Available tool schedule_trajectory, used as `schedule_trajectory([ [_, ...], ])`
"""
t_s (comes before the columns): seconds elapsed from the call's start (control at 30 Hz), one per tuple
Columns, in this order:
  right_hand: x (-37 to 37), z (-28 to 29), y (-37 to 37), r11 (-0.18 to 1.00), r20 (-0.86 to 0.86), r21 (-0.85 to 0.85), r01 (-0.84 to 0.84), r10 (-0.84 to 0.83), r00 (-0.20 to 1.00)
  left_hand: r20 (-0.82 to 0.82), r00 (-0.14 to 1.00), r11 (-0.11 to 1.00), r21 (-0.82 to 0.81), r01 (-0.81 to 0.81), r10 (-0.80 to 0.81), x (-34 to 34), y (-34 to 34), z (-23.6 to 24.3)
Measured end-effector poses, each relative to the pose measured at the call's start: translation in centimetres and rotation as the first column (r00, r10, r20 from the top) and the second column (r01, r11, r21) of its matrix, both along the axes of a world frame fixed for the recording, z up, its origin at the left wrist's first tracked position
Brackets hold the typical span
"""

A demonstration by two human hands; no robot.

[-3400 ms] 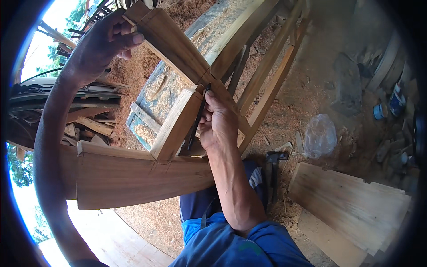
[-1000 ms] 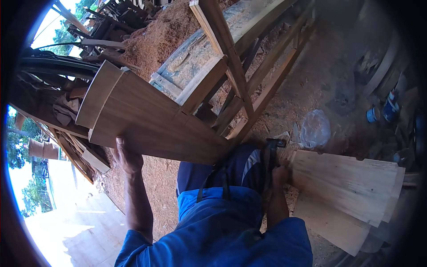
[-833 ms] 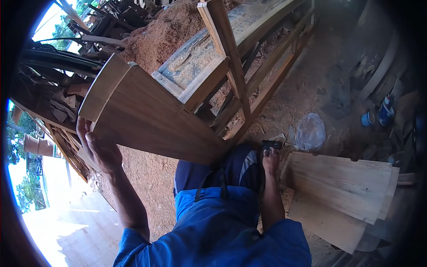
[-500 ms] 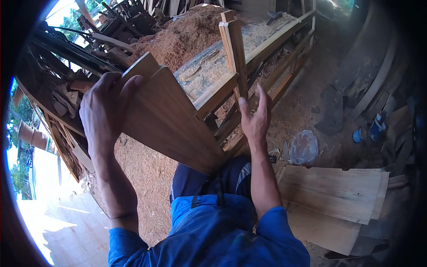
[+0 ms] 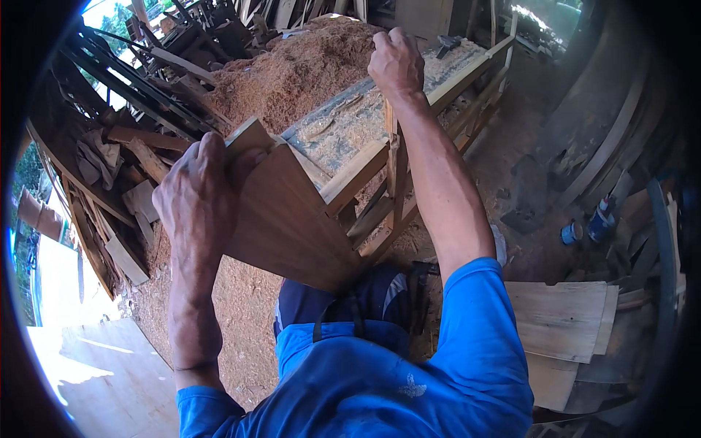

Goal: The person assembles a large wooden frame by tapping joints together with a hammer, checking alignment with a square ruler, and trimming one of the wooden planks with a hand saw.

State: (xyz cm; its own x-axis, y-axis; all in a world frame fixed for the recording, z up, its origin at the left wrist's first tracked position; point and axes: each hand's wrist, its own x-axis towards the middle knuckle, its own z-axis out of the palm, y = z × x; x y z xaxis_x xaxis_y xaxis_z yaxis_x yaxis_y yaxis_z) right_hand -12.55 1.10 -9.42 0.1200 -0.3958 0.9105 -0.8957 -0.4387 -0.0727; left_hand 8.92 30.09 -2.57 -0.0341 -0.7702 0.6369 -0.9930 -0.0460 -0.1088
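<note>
A wide brown wooden board (image 5: 292,219) slants up from near my legs, leaning by the corner of a wooden frame (image 5: 355,175). Round the board's raised, notched end my left hand (image 5: 197,193) is closed, with the fingers over the edge. Farther off and to the right, my right hand (image 5: 396,64) is closed at the top of an upright wooden post (image 5: 396,171) on that frame. The hand and forearm hide most of the post's upper part.
A workbench (image 5: 328,131) strewn with shavings runs behind the frame, with a heap of wood shavings (image 5: 292,66) beyond it. Scrap wood (image 5: 131,160) is piled at left. Flat boards (image 5: 555,321) lie at lower right, below a blue can (image 5: 572,233).
My right hand has risen and moved away from me, from open beside the post to closed at its top. The board's raised end has dipped slightly, with my left hand still gripping it.
</note>
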Motion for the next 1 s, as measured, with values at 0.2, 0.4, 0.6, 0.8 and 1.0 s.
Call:
schedule_trajectory([
  [0.2,-1.5,0.6,3.3,0.999,0.079,0.014,-0.051,0.05,0.996,-0.023,1.0,1.0,0.002,-0.021,0.021,-0.4,-0.4,-0.2],
  [0.4,2.5,-11.4,18.0,0.82,0.971,0.071,-0.568,-0.187,-0.15,-0.024,1.0,0.997,-0.073,-0.019,0.017,-0.1,0.3,-0.3],
  [0.6,2.6,-14.6,17.0,0.682,0.896,-0.114,-0.723,-0.244,-0.371,-0.029,0.993,0.991,-0.068,0.117,-0.119,-4.1,3.4,0.3],
  [0.8,-0.4,-14.4,18.3,0.549,0.891,-0.232,-0.803,-0.21,-0.401,-0.082,0.964,0.968,-0.038,0.25,-0.252,-6.9,7.3,0.5],
  [1.0,-1.2,-14.3,20.4,0.597,0.899,-0.198,-0.778,-0.207,-0.387,-0.063,0.957,0.958,-0.035,0.283,-0.285,-7.8,8.6,0.1],
])
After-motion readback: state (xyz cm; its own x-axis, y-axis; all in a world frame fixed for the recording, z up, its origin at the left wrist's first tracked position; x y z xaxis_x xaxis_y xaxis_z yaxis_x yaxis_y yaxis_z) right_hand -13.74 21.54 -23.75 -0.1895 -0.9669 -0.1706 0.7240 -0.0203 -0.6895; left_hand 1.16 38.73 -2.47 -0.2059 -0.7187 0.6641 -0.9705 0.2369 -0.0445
